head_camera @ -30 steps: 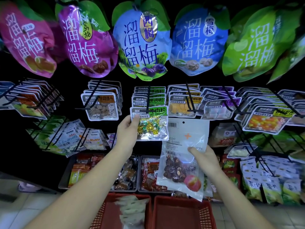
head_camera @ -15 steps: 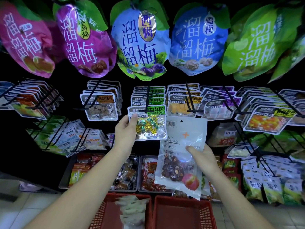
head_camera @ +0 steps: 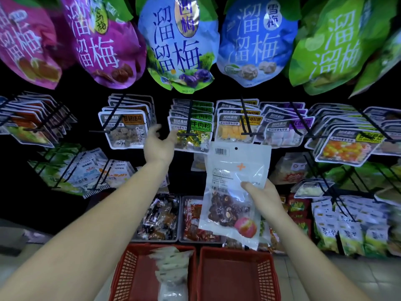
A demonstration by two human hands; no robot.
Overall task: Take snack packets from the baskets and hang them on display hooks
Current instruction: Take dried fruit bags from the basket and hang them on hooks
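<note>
My right hand [head_camera: 262, 193] grips a clear white packet of dark dates [head_camera: 233, 192] by its right side, upright, with its hang hole at the top. My left hand [head_camera: 159, 143] is open with fingers spread, just left of the green-labelled candy packet [head_camera: 192, 135] that hangs at the front of a black display hook [head_camera: 187, 133]. Two red baskets sit at the bottom: the left basket [head_camera: 130, 270] holds several pale packets [head_camera: 171, 270], the right basket [head_camera: 236, 276] shows a bare bottom.
Large plum bags [head_camera: 180, 44] hang overhead in a row. Hooks full of small packets [head_camera: 125, 129] run left and right at hand height. Trays of wrapped snacks [head_camera: 160, 218] sit below, and green-white bags [head_camera: 351, 224] fill the lower right.
My left hand has let go of the green-labelled candy packet, which now hangs on the hook, and has opened and drawn back to the left. My right hand still holds the date packet.
</note>
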